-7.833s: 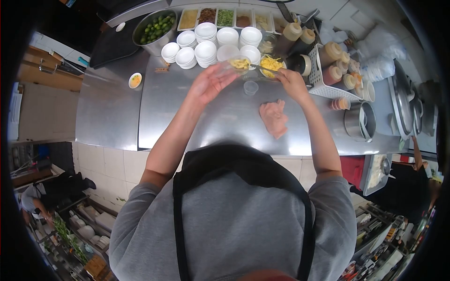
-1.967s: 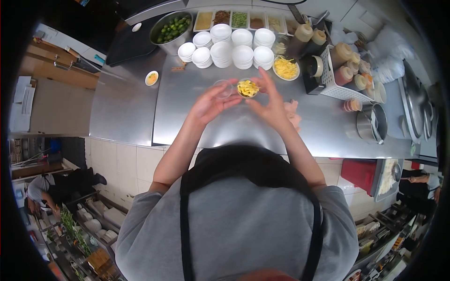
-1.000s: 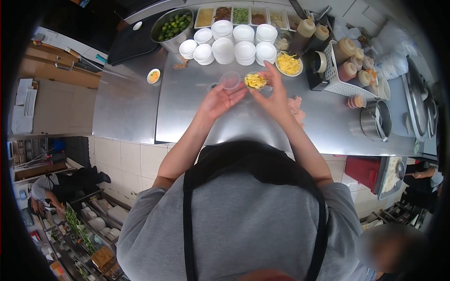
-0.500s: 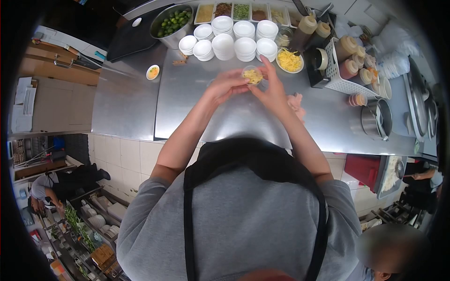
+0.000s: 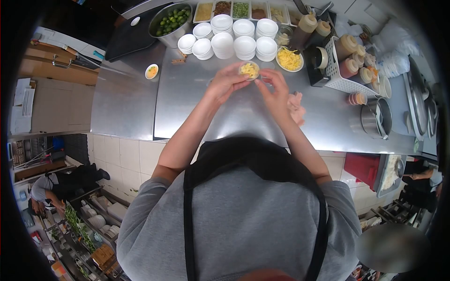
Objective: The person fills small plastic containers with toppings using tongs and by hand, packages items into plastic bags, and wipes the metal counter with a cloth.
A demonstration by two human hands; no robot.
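My left hand point(image 5: 228, 83) is closed around a small clear cup point(image 5: 253, 76) that holds yellow shreds point(image 5: 248, 70). The cup is raised over the steel counter and tilted so its mouth faces me. At the cup's right rim, the thumb and curled fingers of my right hand point(image 5: 274, 86) pinch its edge. White dish stacks point(image 5: 244, 46) stand just beyond both hands. A white bowl of yellow shreds point(image 5: 290, 60) is at the back right of my hands. Close to my right wrist lies a crumpled pink cloth point(image 5: 296, 108).
Behind the dishes are trays of toppings point(image 5: 241, 9) and a steel pot of green limes point(image 5: 171, 25). Sauce bottles point(image 5: 347, 46) fill a white basket point(image 5: 346, 79) at right, near a metal pot point(image 5: 375, 119). A small filled dish point(image 5: 151, 71) sits left. Other people work lower left and right.
The cup has moved slightly up and left with my left hand. My right hand's fingers have curled in and lowered from their raised, spread position beside the cup.
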